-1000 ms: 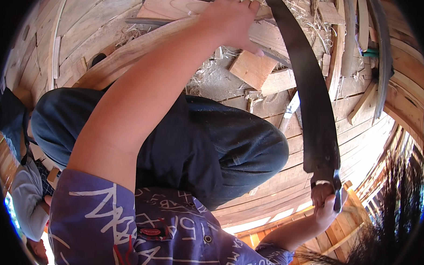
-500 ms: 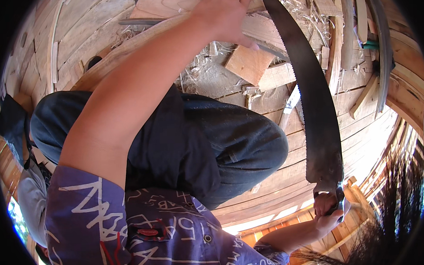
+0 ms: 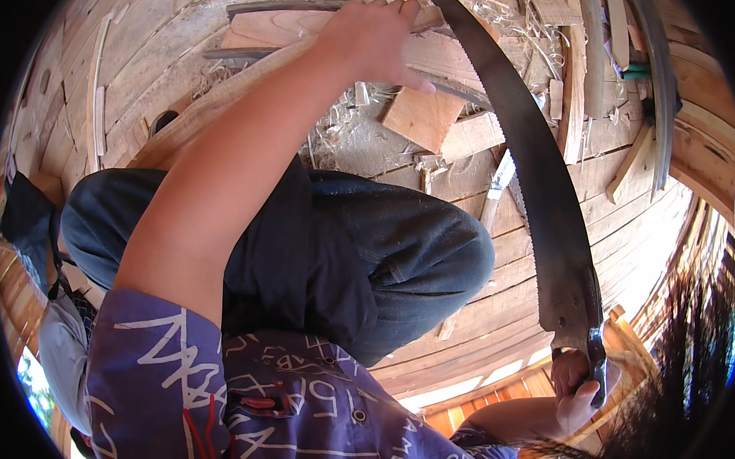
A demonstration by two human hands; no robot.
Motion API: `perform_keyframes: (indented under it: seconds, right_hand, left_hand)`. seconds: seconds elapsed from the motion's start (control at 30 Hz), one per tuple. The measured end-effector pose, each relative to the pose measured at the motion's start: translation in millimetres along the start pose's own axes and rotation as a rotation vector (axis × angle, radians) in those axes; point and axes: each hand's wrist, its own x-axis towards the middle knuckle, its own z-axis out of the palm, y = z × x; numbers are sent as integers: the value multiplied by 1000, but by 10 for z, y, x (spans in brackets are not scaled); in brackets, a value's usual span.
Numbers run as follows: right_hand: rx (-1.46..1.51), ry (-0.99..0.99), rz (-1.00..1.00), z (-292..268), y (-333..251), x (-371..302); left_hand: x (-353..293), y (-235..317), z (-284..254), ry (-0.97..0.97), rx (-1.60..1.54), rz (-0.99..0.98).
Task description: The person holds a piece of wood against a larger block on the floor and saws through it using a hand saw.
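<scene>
My right hand (image 3: 577,392) is closed around the handle of a long curved handsaw (image 3: 534,143). The saw's dark blade reaches from lower right up to the top of the view, with its toothed edge facing left. My left hand (image 3: 377,43) lies over a wooden board (image 3: 447,61), thumb on the near side and fingers bent over the far side. The blade crosses the right part of this board, right of my left hand. How deep the teeth sit in the wood cannot be made out.
Square wood offcuts (image 3: 425,118) and curly shavings (image 3: 348,137) lie on the plank floor (image 3: 539,264) before my knees. A narrow tool with a pale blade (image 3: 499,180) lies beside the saw. Long wood strips (image 3: 592,52) lie at the right. A person (image 3: 60,345) is at the far left.
The saw has slid a little toward me, its handle lower and slightly right. My left hand stays on the board. The whole view has shifted slightly.
</scene>
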Motion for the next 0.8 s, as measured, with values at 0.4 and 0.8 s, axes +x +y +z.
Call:
perform_keyframes:
  seconds: [0.4,0.8]
  right_hand:
    - [57,25,-7,74,11,311]
    - [23,7,28,373,144,698]
  left_hand:
    - [-12,54,-444,-162,-105,17]
    - [-31,68,-354,-146,-161,37]
